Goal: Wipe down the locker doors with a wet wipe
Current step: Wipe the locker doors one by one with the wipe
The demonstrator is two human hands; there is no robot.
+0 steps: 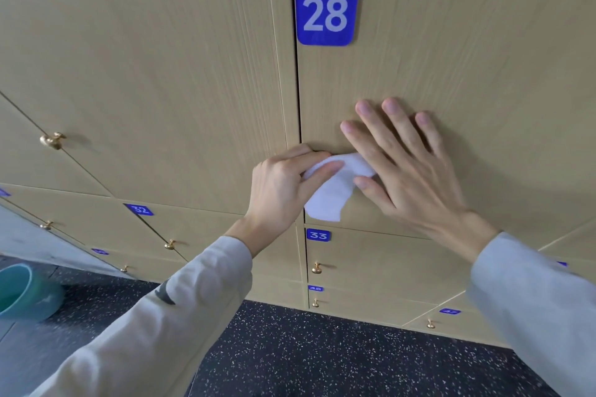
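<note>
While pinching wipe point(335, 190): left hand point(283, 184), curled.

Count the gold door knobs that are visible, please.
7 knobs: one far left, two lower left, one further down, two below plate 33, one lower right. Door 28 may hide its own behind the left hand.

- Evenly lit, soft and fairly bright; no glare.
- Faint shadow cast toward 3 o'clock of the right hand point(416, 167).
- Wide-angle bowing toward 9 and 3 o'clock; slight softness at 8 o'clock.
</note>
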